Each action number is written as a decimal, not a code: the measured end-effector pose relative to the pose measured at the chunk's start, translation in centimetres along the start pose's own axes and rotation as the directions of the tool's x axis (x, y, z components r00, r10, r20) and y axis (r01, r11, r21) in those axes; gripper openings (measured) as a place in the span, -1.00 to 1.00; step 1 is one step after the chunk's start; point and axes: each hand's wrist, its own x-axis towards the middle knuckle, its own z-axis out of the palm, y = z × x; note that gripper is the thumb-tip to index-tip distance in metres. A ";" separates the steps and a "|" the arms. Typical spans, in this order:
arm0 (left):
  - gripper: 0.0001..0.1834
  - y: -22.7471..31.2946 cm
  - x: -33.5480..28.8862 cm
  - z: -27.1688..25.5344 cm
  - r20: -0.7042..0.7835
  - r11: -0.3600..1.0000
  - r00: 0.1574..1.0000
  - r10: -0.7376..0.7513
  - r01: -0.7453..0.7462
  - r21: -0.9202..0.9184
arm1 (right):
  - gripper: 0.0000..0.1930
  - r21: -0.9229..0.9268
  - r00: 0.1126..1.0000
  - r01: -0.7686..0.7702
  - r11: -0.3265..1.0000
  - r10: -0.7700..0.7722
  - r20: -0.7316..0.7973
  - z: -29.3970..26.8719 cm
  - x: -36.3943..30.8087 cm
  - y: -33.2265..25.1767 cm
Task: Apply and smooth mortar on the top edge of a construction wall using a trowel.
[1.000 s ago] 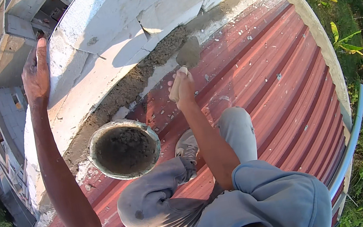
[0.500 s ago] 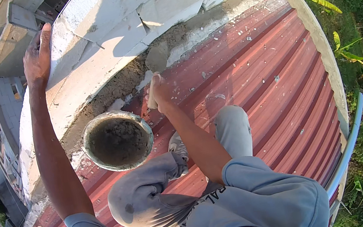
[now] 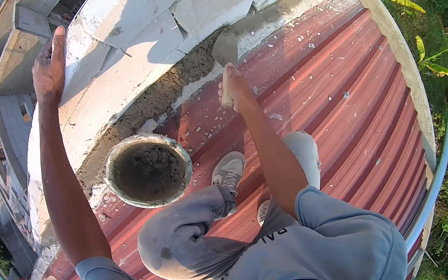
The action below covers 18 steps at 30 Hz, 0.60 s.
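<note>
The roof (image 3: 336, 96) is ridged red metal, dotted with grey bits. The wall (image 3: 156, 26) looks rough and chalky. The bucket (image 3: 148, 171) holds wet, gritty grey mortar (image 3: 149, 174).

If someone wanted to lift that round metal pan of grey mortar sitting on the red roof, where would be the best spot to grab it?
Probably by the rim of the round metal mortar pan, at opposite sides, coming from above. No handle shows, the pan sits open side up on the sloped red corrugated roof, and it is full of wet mortar, so a level two-sided hold should keep it from tipping. The near, downhill side is the freer one; the white block wall crowds the far side.
</note>
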 end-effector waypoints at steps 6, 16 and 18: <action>-0.05 -0.7 -0.1 -0.6 0.035 1.000 0.999 -0.014 0.014 0.016 | -0.59 0.084 0.990 -0.137 0.987 0.136 0.023 5.8 -0.6 4.3; -0.07 -0.3 -0.3 -0.4 -0.008 1.000 1.000 -0.009 0.009 0.027 | -0.58 -0.139 0.993 -0.026 0.990 0.042 0.111 8.2 -5.1 12.9; -0.07 1.9 0.9 2.0 0.028 0.999 0.999 0.030 -0.029 -0.037 | -0.54 -0.667 0.921 0.380 0.641 -0.328 0.209 1.1 -0.7 14.0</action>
